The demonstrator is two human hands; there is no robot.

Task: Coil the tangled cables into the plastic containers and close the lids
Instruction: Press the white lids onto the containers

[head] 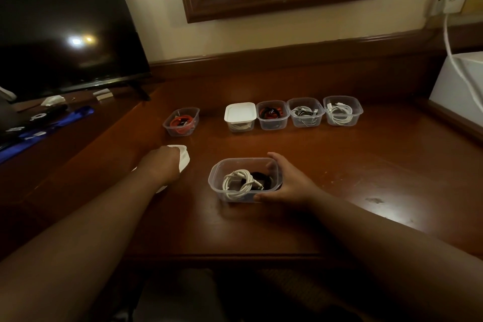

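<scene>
A clear plastic container (216, 180) stands near me on the wooden desk, lidless, with a coiled white cable (236, 183) and a black cable (262, 178) inside. My right hand (285, 183) grips its right side, fingers over the far corner and thumb at the near wall. My left hand (162, 162) lies on a white lid (184, 158) to the container's left, fingers curled over it. Farther back stand a container with an orange cable (181, 121), one closed with a white lid (240, 112), and three open ones holding cables (272, 115) (305, 112) (342, 111).
A dark TV screen (65, 29) stands at the left with blue and white items (39, 128) below it. A white box (457, 86) with a white wall cable (454, 60) sits at the right. A framed mirror (287, 2) hangs on the wall behind.
</scene>
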